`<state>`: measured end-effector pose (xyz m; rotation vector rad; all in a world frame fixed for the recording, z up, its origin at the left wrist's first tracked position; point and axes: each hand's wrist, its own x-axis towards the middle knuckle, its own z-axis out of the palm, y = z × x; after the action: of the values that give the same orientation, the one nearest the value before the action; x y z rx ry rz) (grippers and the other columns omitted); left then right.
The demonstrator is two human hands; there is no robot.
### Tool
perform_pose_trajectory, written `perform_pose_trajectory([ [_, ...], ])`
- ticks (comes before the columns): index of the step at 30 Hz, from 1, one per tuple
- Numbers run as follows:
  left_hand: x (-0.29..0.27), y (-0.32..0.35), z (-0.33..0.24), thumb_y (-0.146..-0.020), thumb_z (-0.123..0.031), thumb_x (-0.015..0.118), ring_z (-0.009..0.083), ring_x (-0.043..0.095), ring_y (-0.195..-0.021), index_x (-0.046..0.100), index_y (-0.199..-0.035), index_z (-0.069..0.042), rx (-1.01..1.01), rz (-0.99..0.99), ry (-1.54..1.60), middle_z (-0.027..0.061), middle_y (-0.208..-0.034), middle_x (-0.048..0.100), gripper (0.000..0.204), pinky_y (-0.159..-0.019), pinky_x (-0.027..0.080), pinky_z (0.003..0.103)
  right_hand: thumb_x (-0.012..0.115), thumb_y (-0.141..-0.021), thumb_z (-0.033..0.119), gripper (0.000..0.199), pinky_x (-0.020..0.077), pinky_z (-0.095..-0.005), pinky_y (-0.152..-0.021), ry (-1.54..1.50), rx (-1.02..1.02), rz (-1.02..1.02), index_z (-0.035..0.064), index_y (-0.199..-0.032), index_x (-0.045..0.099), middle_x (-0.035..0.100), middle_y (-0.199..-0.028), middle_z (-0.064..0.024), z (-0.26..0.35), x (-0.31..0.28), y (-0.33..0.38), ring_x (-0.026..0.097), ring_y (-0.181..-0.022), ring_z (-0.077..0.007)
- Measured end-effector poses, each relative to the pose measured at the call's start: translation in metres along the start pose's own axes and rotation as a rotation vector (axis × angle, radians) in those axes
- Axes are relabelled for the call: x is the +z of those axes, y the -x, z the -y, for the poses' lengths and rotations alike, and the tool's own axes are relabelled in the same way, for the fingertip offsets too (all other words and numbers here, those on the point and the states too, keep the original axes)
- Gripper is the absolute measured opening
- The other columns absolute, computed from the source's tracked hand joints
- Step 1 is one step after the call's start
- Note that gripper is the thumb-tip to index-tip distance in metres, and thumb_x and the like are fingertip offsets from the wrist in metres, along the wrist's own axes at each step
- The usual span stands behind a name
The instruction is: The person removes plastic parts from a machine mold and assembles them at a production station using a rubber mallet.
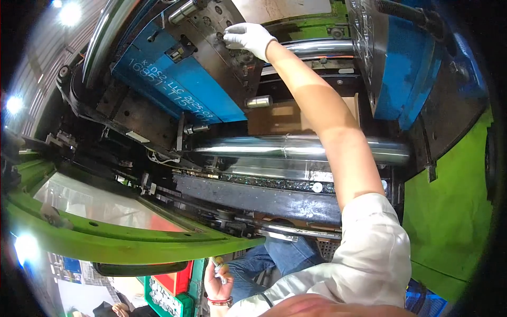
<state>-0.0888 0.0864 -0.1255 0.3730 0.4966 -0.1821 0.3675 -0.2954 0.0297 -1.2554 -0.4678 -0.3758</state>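
My right hand, in a white glove, reaches up to the dark metal face of a blue mould half. Its fingers are bent close together at the small cavities there. Whatever they pinch is too small to make out. Low in the picture, my left hand is bare, with a red band at the wrist. It is closed around a few small pale and yellowish pieces, whose exact kind does not show. A steel guide pin sticks out of the mould below my right hand.
The other blue mould half stands to the right. Shiny tie bars cross between the halves, above a cardboard box. A green machine door is at lower left. Beyond it are a green crate of small parts and another person's hand.
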Motion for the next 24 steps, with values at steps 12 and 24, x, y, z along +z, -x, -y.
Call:
perform_pose_trajectory([
  [12, -0.007, -0.009, -0.003, -0.096, -0.019, 0.05, 0.0101, 0.047, -0.061, 0.055, -0.106, -0.005, -0.017, -0.004, -0.023, 0.0031, -0.092, 0.059, 0.018, -0.048, 0.041, 0.02, 0.073, -0.08, 0.019, 0.036, 0.0513, -0.026, -0.079, 0.339, -0.074, -0.203, -0.0007, -0.109, 0.064, 0.069, -0.101, -0.0108, -0.003, 0.023, -0.006, 0.065, -0.088, -0.0152],
  [24, -0.018, 0.001, 0.003, -0.094, -0.017, 0.052, 0.0102, 0.047, -0.063, 0.055, -0.118, -0.011, 0.06, 0.058, -0.142, 0.0005, -0.095, 0.059, 0.024, -0.05, 0.041, 0.021, 0.049, -0.088, 0.017, 0.033, 0.0403, -0.0362, -0.101, 0.96, -0.447, -0.351, 0.0133, -0.12, 0.059, 0.056, -0.125, -0.0118, -0.049, 0.014, 0.01, 0.052, -0.117, -0.0295],
])
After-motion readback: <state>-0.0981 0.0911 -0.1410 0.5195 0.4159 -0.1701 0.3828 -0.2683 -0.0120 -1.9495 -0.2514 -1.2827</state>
